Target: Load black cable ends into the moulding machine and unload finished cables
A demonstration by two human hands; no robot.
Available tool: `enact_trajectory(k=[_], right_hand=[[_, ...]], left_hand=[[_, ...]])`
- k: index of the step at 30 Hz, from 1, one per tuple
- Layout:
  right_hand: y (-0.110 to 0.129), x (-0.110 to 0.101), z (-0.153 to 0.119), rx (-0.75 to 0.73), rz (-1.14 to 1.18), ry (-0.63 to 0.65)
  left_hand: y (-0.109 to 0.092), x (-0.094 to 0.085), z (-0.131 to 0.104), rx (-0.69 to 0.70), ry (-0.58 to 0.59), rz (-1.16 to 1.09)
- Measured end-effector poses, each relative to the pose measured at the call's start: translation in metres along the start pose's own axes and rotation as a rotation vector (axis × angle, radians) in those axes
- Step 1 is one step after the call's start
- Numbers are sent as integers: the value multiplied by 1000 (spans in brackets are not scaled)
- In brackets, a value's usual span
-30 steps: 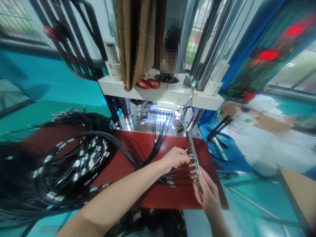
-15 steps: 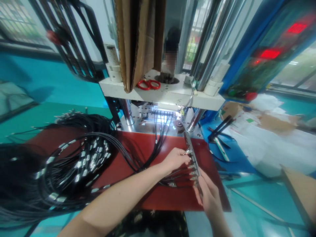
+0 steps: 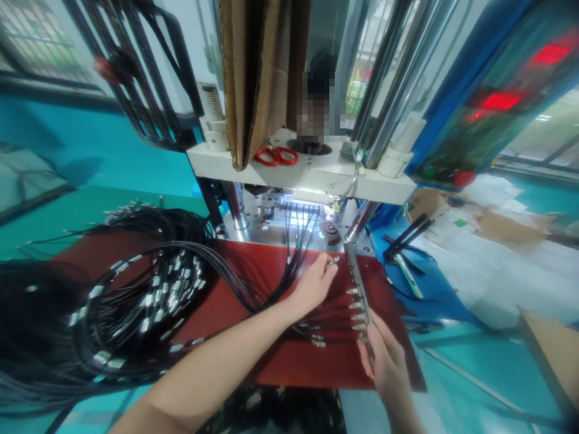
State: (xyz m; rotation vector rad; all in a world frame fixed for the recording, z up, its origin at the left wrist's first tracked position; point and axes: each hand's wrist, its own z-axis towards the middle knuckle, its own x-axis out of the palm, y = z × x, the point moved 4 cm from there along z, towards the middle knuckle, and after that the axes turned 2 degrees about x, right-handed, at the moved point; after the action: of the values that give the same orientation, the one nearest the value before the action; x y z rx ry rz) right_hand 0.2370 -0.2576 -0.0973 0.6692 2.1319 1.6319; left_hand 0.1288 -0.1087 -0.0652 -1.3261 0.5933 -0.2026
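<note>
My left hand (image 3: pixel 315 281) pinches a small metal connector (image 3: pixel 333 261), held a little to the left of a long metal bar (image 3: pixel 356 274). My right hand (image 3: pixel 384 349) grips the near end of that bar, which slants away toward the machine. Several connectors (image 3: pixel 358 306) sit in a row along the bar's left side, with thin black cables running left from them. Under my left forearm, cables cross the dark red board (image 3: pixel 316 367).
A large bundle of black cables (image 3: pixel 167 289) lies at the left. Beyond the board stands a press with a white plate (image 3: pixel 253 172), bearing red-handled scissors (image 3: pixel 277 156). Tools (image 3: pixel 407 274) lie on a blue surface at the right, near white bags (image 3: pixel 493 271).
My left hand has moved away from the bar, up and slightly left, with a connector in its fingers. My right hand keeps its grip on the bar.
</note>
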Motion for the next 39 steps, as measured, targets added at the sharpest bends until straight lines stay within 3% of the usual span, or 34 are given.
enact_trajectory(k=[2, 5, 10, 15, 20, 24, 28, 32, 36, 39], right_hand=[[0, 0, -1, 9, 36, -8], [0, -1, -2, 21, 87, -49], [-3, -3, -4, -1, 97, -44], [-1, -1, -5, -46, 47, 0], [3, 7, -9, -26, -35, -43], [3, 6, -8, 19, -2, -62], [1, -1, -4, 49, 70, -69], [0, -2, -2, 60, 89, -84], [3, 1, -3, 30, 57, -58], [4, 3, -4, 46, 34, -56]], left_hand=[[-4, -4, 1, 17, -8, 22], [-8, 1, -1, 27, 159, 22], [-2, 12, -4, -208, 378, -132], [0, 18, -2, -285, 510, -343], [3, 17, -2, -265, 469, -315], [2, 6, 1, -254, 454, -279], [1, -11, 11, -342, 312, -563], [5, -9, 12, -405, 283, -831], [14, 1, 8, -395, 206, -600], [15, 4, 8, -311, 116, -377]])
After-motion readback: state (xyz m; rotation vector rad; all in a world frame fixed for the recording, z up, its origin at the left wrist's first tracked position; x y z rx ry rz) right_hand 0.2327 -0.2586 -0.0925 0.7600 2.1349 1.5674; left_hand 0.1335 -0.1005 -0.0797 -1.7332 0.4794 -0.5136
